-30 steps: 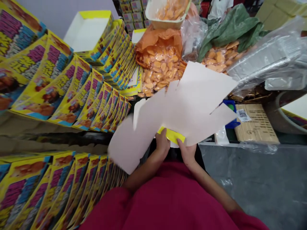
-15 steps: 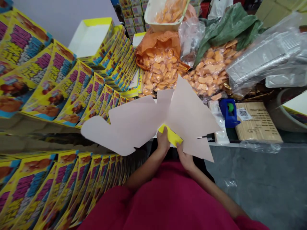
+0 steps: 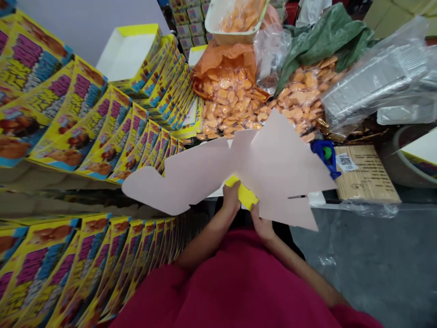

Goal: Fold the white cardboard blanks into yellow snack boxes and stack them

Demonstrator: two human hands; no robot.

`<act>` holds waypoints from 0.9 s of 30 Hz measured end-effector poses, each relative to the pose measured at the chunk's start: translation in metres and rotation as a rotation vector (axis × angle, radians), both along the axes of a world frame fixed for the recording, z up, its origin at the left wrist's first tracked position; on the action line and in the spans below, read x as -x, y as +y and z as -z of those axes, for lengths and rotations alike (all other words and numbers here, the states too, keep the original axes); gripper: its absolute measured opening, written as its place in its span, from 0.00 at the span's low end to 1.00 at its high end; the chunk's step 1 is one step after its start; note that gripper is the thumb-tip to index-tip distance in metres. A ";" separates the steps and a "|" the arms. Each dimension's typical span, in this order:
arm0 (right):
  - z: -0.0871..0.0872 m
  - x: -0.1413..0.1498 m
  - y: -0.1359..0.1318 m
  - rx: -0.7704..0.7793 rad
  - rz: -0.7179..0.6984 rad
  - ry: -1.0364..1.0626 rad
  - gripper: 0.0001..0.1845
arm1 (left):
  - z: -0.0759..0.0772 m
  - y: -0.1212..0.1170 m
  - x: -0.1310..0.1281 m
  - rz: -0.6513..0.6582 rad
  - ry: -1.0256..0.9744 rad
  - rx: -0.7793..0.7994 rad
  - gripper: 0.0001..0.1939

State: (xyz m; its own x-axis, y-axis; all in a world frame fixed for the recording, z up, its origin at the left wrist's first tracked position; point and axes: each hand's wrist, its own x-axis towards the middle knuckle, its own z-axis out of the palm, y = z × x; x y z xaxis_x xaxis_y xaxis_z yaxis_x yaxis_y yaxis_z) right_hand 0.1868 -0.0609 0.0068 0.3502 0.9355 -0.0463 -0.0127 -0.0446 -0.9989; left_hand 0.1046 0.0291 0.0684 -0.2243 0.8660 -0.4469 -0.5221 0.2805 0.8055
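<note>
A flat die-cut cardboard box blank [image 3: 273, 171] spreads across the middle of the view, its pale pink inner side up and its notched flaps pointing outward. A strip of its yellow printed side [image 3: 243, 192] shows near my hands. My left hand [image 3: 232, 198] grips the blank's near edge from below, and my right hand [image 3: 262, 226] holds the same edge just beside it. The fingers of both hands are hidden behind the card.
Rows of yellow printed boxes [image 3: 78, 118] stand at left and lower left, beside an open white-lined box [image 3: 128, 54]. Ahead lie bags of orange snack pieces [image 3: 228, 102], a blue tape dispenser [image 3: 326, 155], a flat brown carton [image 3: 365, 175] and plastic-wrapped foil trays [image 3: 375, 86]. Grey floor [image 3: 362, 259] lies at right.
Over the last second the blank has swung from a steep tilt to a flatter, wider spread. Its right side has shifted slightly right since half a second ago; my hands stay close to where they were.
</note>
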 end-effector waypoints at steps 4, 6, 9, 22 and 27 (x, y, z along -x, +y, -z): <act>-0.010 0.003 0.008 0.029 0.122 -0.009 0.32 | -0.003 -0.016 -0.015 0.147 -0.050 -0.062 0.18; -0.013 0.003 0.010 0.037 0.120 0.019 0.33 | 0.004 -0.024 -0.019 0.214 -0.065 -0.036 0.17; -0.013 0.001 0.007 0.040 0.076 0.025 0.34 | 0.020 -0.028 -0.018 0.207 -0.014 0.003 0.14; -0.027 -0.006 0.007 0.011 0.020 -0.052 0.34 | 0.041 -0.008 -0.002 0.223 0.445 -0.011 0.09; -0.045 -0.016 0.009 0.054 0.015 0.082 0.37 | 0.028 0.004 0.005 0.312 0.441 -0.042 0.13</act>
